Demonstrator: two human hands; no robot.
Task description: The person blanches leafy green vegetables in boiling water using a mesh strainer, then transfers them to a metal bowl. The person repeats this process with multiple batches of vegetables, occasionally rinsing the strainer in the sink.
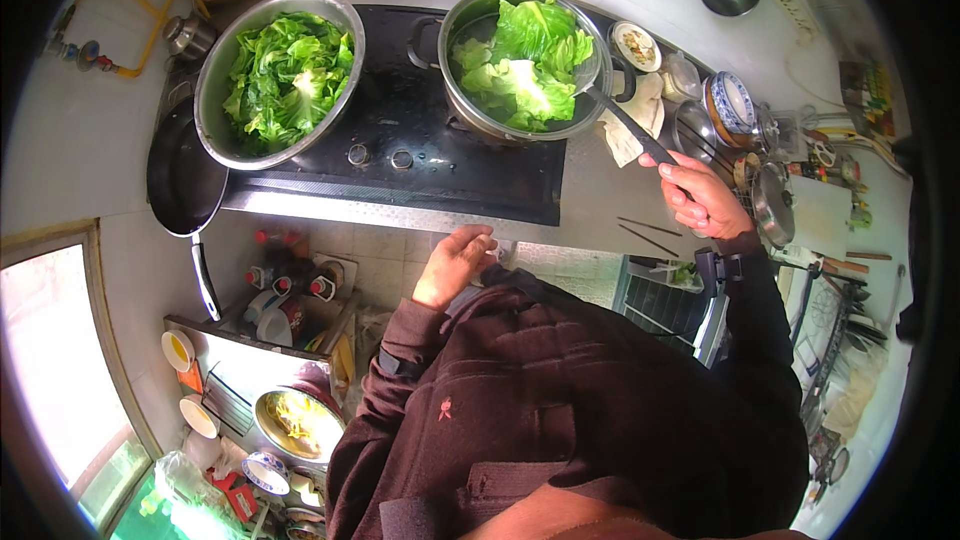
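Observation:
My right hand (701, 195) grips the black handle (634, 127) of a strainer, whose metal head dips into a two-handled steel pot (448, 86). Bright green leafy vegetables (536, 52) lie in the pot around the strainer head and largely cover it. My left hand (456, 262) is low in front of my body, just off the counter's front edge, with its fingers curled together and nothing seen in them. Left of the pot, a large steel basin (352, 52) full of darker green leaves (289, 82) sits on the black glass-top stove (397, 97).
A frying pan (184, 165) overhangs the counter at the left. Two chopsticks (649, 234) lie near the front edge. On the right are a cloth (634, 120), a small plate of food (637, 45), stacked bowls (731, 101) and a lid (772, 202). Bottles (285, 285) stand below left.

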